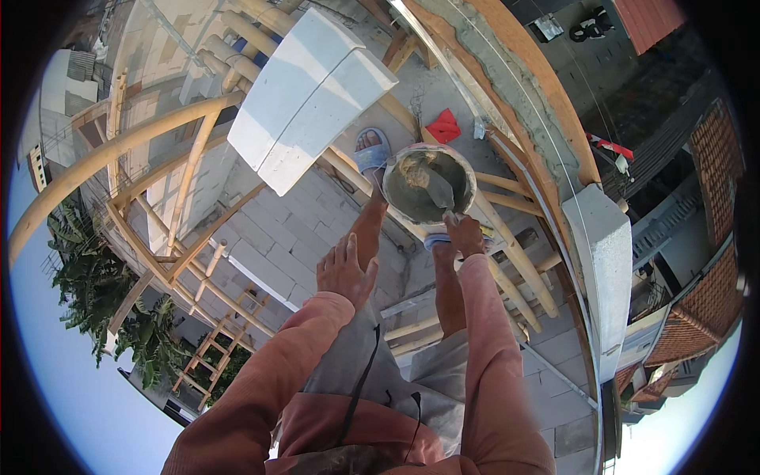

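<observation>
My right hand [465, 235] is closed round the handle of a trowel [440, 192]. Its grey blade dips into a round bucket [472, 178] between my feet. Inside the bucket is wet grey mortar [405, 192], with a paler, sandy lump near the far side. My left hand [347, 273] lies on my bent left leg, fingers stretched out and holding nothing. A red piece of cloth or plastic [443, 127] lies just beyond the bucket. I wear blue sandals [372, 154], the right one partly hidden behind my right hand.
Pale blocks [313, 95] stand at upper left beside bamboo scaffolding [127, 150]. Along the right, a wall top [526, 87] carries a mortar bed, a taut string and a white block [599, 269]. Bamboo poles [518, 253] lie under my feet. A ladder [210, 356] stands far below left.
</observation>
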`<state>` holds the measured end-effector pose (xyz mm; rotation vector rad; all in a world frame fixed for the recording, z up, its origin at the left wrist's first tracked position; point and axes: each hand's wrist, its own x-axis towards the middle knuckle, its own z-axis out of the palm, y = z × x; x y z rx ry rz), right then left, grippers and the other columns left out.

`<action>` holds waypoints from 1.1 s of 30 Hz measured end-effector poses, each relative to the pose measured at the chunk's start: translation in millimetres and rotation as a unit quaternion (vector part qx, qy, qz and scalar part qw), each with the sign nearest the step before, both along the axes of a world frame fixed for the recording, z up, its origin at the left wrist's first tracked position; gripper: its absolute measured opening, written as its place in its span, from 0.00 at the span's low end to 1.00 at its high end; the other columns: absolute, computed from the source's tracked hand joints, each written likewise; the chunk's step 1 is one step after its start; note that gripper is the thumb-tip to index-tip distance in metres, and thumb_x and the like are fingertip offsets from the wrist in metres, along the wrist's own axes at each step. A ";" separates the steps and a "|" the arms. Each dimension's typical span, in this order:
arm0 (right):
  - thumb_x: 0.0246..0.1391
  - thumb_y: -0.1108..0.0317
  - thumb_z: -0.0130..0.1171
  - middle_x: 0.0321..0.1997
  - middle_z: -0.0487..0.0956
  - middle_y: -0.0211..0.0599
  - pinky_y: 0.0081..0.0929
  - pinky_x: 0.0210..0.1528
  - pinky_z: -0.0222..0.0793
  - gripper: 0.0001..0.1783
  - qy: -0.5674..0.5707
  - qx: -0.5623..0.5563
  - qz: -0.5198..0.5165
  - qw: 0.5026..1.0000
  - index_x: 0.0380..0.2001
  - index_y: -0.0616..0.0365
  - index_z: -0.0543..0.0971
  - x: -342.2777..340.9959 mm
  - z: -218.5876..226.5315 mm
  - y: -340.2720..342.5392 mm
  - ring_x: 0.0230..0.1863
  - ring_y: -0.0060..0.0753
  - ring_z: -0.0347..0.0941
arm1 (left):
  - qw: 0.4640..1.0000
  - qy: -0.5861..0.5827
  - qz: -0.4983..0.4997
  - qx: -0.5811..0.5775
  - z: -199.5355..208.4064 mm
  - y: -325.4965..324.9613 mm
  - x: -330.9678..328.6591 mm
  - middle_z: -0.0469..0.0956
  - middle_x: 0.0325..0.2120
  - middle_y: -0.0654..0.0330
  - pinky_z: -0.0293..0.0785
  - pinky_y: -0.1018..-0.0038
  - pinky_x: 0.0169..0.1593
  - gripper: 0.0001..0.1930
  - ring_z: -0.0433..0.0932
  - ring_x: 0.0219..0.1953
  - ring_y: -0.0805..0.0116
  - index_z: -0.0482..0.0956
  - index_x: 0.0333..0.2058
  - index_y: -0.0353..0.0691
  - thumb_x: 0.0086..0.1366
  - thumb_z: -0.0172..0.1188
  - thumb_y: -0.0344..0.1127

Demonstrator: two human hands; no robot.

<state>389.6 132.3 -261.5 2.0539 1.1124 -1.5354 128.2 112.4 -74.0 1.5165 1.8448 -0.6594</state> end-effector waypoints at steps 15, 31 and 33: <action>0.64 0.44 0.55 0.58 0.79 0.52 0.53 0.58 0.76 0.27 -0.019 -0.054 0.056 0.997 0.52 0.54 0.81 -62.3 -10.1 3.4 0.57 0.60 0.79 | 1.000 0.024 0.001 -0.006 0.5 -1.9 1.4 0.66 0.68 0.51 0.59 0.56 0.70 0.39 0.66 0.69 0.53 0.62 0.70 0.41 0.67 0.56 0.58; 0.60 0.46 0.61 0.56 0.79 0.48 0.53 0.54 0.77 0.29 -0.062 0.040 0.028 0.997 0.58 0.50 0.76 -8.4 -16.3 -60.4 0.55 0.56 0.79 | 0.997 0.059 0.017 -0.038 2.7 13.1 11.0 0.64 0.69 0.50 0.57 0.54 0.71 0.39 0.64 0.69 0.52 0.60 0.71 0.40 0.68 0.54 0.58; 0.60 0.57 0.61 0.52 0.81 0.56 0.50 0.59 0.73 0.23 -0.043 0.036 -0.042 0.998 0.56 0.56 0.78 -28.7 -1.4 -48.9 0.56 0.59 0.78 | 0.999 0.032 -0.015 -0.026 -1.5 0.2 -0.2 0.64 0.69 0.51 0.58 0.54 0.70 0.39 0.65 0.69 0.52 0.61 0.71 0.40 0.68 0.54 0.58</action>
